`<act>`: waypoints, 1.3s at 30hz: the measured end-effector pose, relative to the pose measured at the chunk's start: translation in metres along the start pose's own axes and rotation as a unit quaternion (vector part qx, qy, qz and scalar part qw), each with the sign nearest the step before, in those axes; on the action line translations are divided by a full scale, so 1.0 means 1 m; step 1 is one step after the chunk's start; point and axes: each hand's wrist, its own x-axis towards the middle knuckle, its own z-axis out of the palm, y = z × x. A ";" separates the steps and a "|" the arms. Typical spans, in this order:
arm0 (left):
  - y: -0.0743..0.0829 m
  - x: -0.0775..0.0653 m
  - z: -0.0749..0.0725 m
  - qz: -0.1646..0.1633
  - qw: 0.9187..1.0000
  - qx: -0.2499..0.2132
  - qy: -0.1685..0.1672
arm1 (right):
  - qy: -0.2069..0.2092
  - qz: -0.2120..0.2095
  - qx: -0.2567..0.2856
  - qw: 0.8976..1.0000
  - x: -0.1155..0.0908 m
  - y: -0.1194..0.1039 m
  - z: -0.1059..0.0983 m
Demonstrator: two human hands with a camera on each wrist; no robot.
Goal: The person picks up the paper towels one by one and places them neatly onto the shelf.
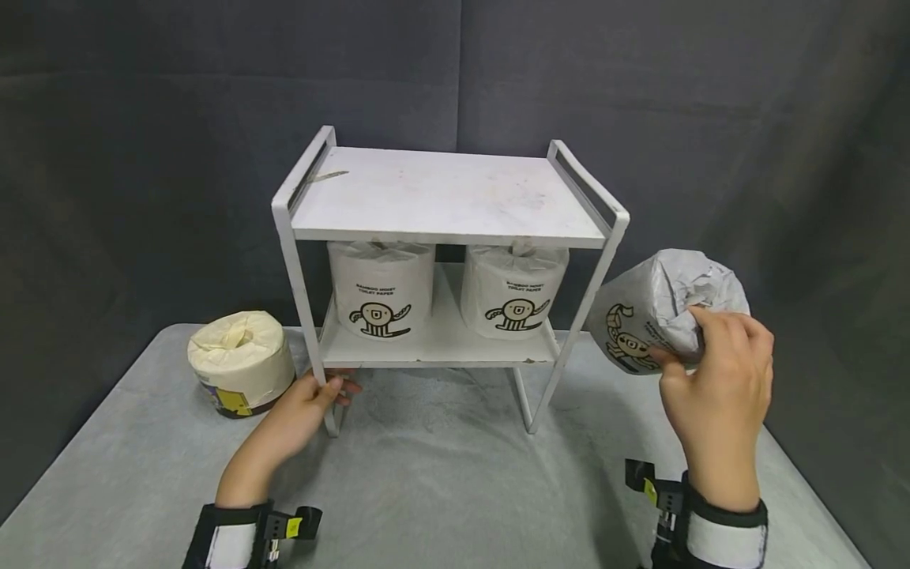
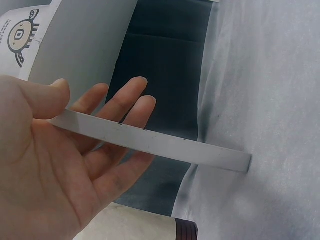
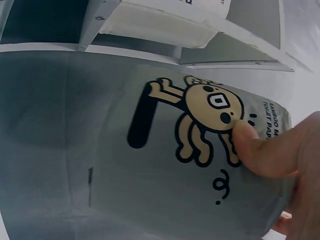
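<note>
To the right of the white shelf [image 1: 444, 197], my right hand [image 1: 718, 387] grips a wrapped toilet paper roll [image 1: 643, 316] by its top end. The roll is tilted, its printed cartoon figure turned to the front. In the right wrist view the thumb [image 3: 260, 150] presses on the printed wrapper, while the other fingers are mostly hidden. My left hand [image 1: 306, 411] holds the shelf's front left leg [image 2: 150, 140] low down, the thumb in front and the fingers behind. Two matching toilet paper rolls, a left one [image 1: 380, 288] and a right one [image 1: 515, 291], stand upright on the lower tier.
A cream-wrapped roll [image 1: 242, 363] with a yellow patch sits on the grey-covered table [image 1: 455, 482], left of the shelf and close to my left hand. A small stray strip [image 1: 329, 175] lies on the upper tier. Dark cloth [image 1: 455, 79] hangs behind.
</note>
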 end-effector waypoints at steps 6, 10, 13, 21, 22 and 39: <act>-0.002 0.000 0.001 -0.009 1.000 0.000 -0.003 | 0.059 -0.023 0.016 0.998 -0.002 -0.006 -0.005; -0.002 0.000 0.001 -0.014 1.000 -0.001 -0.006 | 0.097 -0.034 0.019 0.995 -0.003 -0.008 -0.009; -0.001 -0.001 0.000 -0.009 1.000 0.000 -0.005 | 0.120 -0.032 0.028 0.992 -0.003 -0.010 -0.010; -0.002 -0.002 -0.001 -0.003 1.000 -0.002 -0.003 | 0.195 -0.048 0.065 0.978 -0.001 -0.015 -0.012; -0.002 -0.002 -0.001 -0.004 1.000 -0.003 -0.003 | 0.206 -0.049 0.071 0.975 -0.001 -0.017 -0.012; 0.000 0.000 0.000 -0.005 1.000 0.002 -0.003 | 0.342 -0.061 0.115 0.931 0.002 -0.036 -0.007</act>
